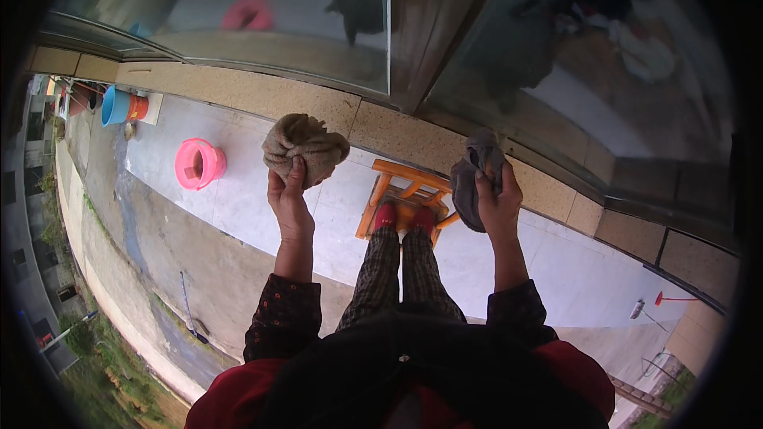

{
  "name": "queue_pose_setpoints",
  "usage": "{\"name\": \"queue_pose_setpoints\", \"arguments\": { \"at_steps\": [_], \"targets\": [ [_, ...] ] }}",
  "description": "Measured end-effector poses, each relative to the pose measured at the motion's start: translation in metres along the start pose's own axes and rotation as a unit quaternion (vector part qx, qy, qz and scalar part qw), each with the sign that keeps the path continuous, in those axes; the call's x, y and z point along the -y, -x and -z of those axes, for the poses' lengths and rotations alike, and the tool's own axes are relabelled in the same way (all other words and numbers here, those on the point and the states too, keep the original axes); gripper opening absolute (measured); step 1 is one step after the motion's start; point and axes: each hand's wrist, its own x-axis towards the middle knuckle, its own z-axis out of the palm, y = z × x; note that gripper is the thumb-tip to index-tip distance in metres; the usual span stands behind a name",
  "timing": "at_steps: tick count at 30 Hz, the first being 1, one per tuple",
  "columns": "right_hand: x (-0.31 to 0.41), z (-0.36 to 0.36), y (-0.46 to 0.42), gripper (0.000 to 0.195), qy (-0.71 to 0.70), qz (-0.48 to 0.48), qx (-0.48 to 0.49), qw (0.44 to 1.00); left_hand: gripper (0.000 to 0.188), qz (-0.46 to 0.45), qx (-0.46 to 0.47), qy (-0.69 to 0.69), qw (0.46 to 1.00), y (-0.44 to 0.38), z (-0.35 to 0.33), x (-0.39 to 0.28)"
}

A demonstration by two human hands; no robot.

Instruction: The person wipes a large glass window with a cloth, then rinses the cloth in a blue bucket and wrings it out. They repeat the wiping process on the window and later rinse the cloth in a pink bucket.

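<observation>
A bunched tan cloth (305, 144) is gripped in my left hand (292, 202), thumb pressed on its near side. My right hand (501, 196) holds a dark grey cloth (468, 193), part of which hangs down beside the thumb. Both hands are raised in front of me, apart from each other. Beyond them stand a window pane (286, 30) and a darker glass pane (572, 83), divided by a metal frame post (423, 18). Whether either cloth touches the glass or the sill, I cannot tell.
My feet in red shoes (386, 215) stand on a wooden chair (411, 176). A speckled stone sill (393, 131) runs below the window. On the floor to the left are a pink bucket (217, 164) and a blue bucket (114, 106). A broom (194, 328) lies farther out.
</observation>
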Motion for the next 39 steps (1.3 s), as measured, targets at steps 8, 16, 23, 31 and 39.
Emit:
{"name": "queue_pose_setpoints", "arguments": {
  "at_steps": [8, 16, 23, 31, 39],
  "targets": [
    [0.002, -0.112, -0.06, 0.056, 0.372, 0.156, 0.134, 0.905, 0.032, 0.045, 0.014, -0.02, 0.999, -0.006, 0.013, 0.022],
    [-0.049, -0.034, -0.058, 0.066, 0.438, 0.176, 0.123, 0.873, 0.031, -0.036, 0.023, -0.192, 0.98, -0.049, 0.032, 0.03],
    [-0.018, -0.105, -0.071, 0.047, 0.402, 0.144, 0.157, 0.89, 0.031, -0.272, 0.058, -0.63, 0.725, -0.127, 0.004, 0.045],
    [-0.014, -0.071, -0.082, 0.041, 0.446, 0.088, 0.25, 0.855, 0.029, -0.312, 0.044, -0.68, 0.662, -0.146, -0.018, 0.069],
    [0.007, -0.112, -0.087, 0.029, 0.428, 0.116, 0.227, 0.867, 0.031, -0.356, 0.054, -0.67, 0.649, -0.158, -0.021, 0.084]
  ]
}}
